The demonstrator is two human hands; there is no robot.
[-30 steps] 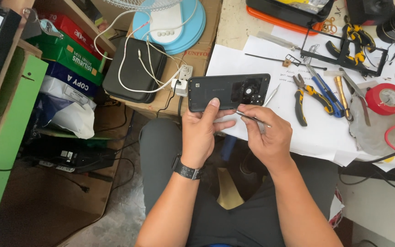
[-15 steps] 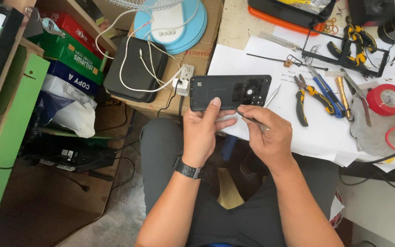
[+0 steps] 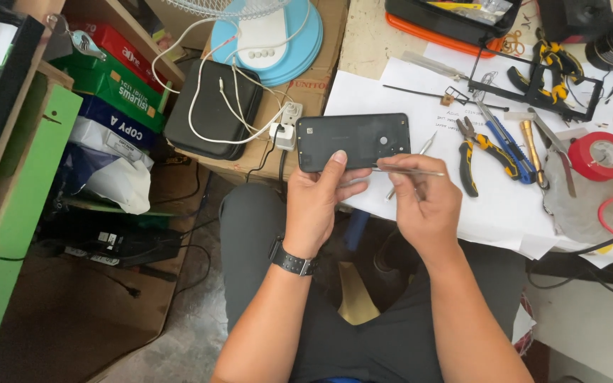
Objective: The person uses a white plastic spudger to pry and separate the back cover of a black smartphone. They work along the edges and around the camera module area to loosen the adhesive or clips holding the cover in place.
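Left hand (image 3: pixel 321 206) holds black phone (image 3: pixel 352 140); right hand (image 3: pixel 420 202) pinches tweezers (image 3: pixel 409 171).

A black smartphone (image 3: pixel 352 141) is held level in the air, back side up, its camera cluster toward the right end. A thin metal tool (image 3: pixel 411 171) lies horizontally just below its lower edge, its tip at the phone's edge.

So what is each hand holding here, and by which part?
The left hand grips the black phone by its lower long edge, thumb on its back. The right hand pinches thin metal tweezers near the middle.
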